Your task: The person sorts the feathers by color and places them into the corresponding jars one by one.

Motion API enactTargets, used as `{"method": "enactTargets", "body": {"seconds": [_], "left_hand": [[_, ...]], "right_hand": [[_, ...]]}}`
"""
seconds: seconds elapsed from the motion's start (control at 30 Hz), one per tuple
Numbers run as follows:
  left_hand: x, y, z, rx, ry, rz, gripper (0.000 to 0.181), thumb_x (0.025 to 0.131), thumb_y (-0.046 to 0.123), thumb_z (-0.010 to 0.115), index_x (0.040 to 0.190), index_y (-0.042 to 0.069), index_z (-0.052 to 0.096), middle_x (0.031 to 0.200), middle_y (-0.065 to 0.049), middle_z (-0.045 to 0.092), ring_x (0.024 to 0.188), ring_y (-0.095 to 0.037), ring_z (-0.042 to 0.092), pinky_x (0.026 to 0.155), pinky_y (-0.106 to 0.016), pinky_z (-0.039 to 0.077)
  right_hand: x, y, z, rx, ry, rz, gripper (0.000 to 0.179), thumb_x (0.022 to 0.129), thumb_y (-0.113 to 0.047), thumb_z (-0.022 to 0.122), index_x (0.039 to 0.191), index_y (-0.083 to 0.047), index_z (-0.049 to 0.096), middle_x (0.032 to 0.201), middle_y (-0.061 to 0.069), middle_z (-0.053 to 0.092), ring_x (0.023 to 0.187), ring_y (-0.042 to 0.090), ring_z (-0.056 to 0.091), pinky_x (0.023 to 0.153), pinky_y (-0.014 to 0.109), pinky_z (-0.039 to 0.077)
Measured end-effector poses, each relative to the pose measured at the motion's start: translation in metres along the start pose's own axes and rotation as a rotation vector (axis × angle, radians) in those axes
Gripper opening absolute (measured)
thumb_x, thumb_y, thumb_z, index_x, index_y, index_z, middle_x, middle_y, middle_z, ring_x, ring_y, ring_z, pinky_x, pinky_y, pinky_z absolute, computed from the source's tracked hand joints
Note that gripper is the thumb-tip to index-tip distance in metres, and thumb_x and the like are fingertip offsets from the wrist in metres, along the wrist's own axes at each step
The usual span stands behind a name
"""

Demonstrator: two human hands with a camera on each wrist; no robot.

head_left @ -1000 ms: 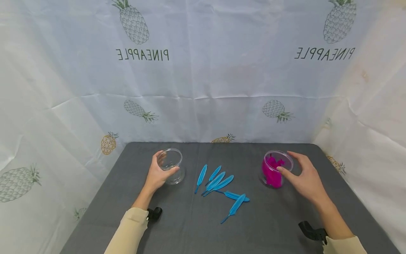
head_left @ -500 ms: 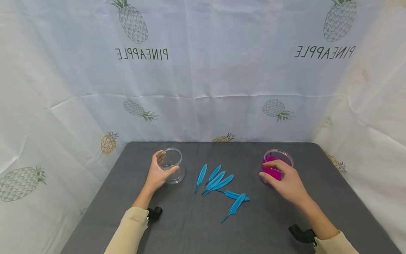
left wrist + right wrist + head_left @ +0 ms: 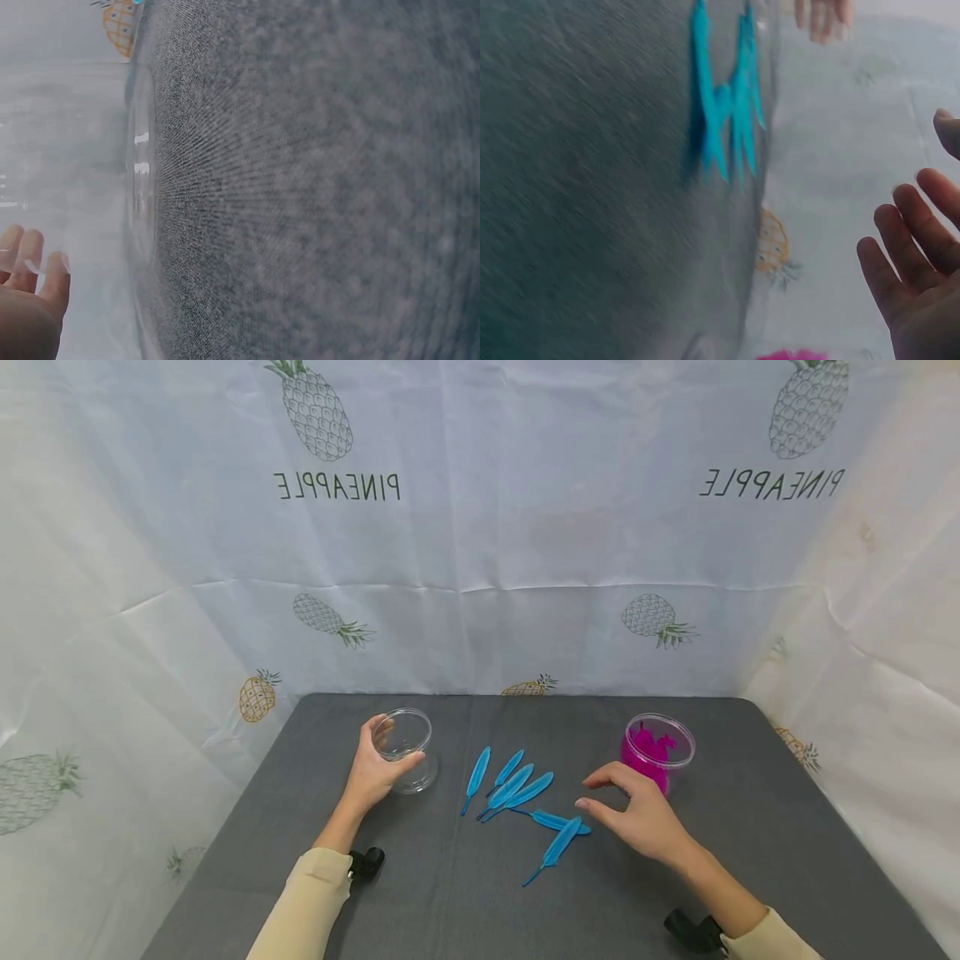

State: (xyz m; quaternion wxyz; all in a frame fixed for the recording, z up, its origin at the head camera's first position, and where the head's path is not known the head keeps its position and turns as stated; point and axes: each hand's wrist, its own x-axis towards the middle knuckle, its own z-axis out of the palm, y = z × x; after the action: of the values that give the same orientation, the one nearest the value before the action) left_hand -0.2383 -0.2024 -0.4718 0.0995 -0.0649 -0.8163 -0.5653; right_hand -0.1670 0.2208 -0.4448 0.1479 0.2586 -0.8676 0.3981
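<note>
On the left, my left hand (image 3: 378,772) grips an upright clear jar (image 3: 416,777), thumb at the near side and fingers round the far left. The jar's see-through wall (image 3: 82,165) and base on the cloth fill the left part of the left wrist view. My right hand (image 3: 641,814) hovers with nothing in it, thumb and forefinger apart, just right of the blue feathers (image 3: 517,785). In the right wrist view its fingers (image 3: 907,244) are spread and bent slightly. A second clear jar (image 3: 681,760) holding magenta feathers (image 3: 641,752) stands beyond that hand, partly hidden by it.
Several blue feathers lie mid-table, two of them crossed, one being the nearest feather (image 3: 561,843). Dark grey cloth (image 3: 465,902) covers the table. White pineapple-print curtains (image 3: 510,543) hang behind it and at both sides.
My right hand has left the jar of magenta feathers and moved left and nearer, toward the blue feathers. My left hand and its jar have stayed in place.
</note>
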Motion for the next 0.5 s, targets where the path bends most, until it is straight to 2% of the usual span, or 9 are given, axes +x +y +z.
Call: {"method": "enactTargets", "body": {"seconds": [0.17,0.23,0.33,0.5], "left_hand": [[-0.009,0.028,-0.002,0.016,-0.011,-0.003,0.097,0.087,0.014,0.082,0.155,-0.007,0.016,0.154,-0.03,0.033,0.147,-0.044,0.029,0.12,-0.054,0.025],[-0.011,0.033,-0.002,0.015,-0.011,-0.004,0.096,0.087,0.013,0.082,0.154,-0.007,0.017,0.154,-0.03,0.033,0.147,-0.044,0.029,0.12,-0.054,0.025],[-0.012,0.036,-0.003,0.009,-0.013,-0.007,0.095,0.087,0.013,0.082,0.154,-0.007,0.017,0.154,-0.03,0.033,0.147,-0.044,0.029,0.12,-0.055,0.024],[-0.011,0.032,-0.003,-0.001,-0.017,-0.018,0.098,0.086,0.014,0.082,0.155,-0.005,0.015,0.154,-0.029,0.032,0.147,-0.044,0.028,0.119,-0.057,0.024]], "right_hand": [[-0.004,-0.004,0.015,0.04,-0.071,-0.042,0.027,0.085,-0.021,0.085,0.105,-0.029,0.069,0.103,-0.019,0.064,0.096,0.014,0.066,0.083,0.037,0.057],[-0.005,-0.006,0.02,0.057,-0.094,-0.05,0.026,0.085,-0.022,0.085,0.104,-0.03,0.068,0.102,-0.017,0.064,0.095,0.015,0.066,0.082,0.039,0.057],[-0.006,-0.007,0.028,0.093,-0.13,-0.059,0.023,0.087,-0.025,0.083,0.103,-0.03,0.068,0.1,-0.013,0.065,0.092,0.019,0.066,0.081,0.04,0.058],[-0.009,-0.01,0.039,0.13,-0.209,-0.087,0.018,0.09,-0.03,0.08,0.102,-0.025,0.068,0.098,-0.003,0.066,0.089,0.021,0.064,0.08,0.038,0.058]]}}
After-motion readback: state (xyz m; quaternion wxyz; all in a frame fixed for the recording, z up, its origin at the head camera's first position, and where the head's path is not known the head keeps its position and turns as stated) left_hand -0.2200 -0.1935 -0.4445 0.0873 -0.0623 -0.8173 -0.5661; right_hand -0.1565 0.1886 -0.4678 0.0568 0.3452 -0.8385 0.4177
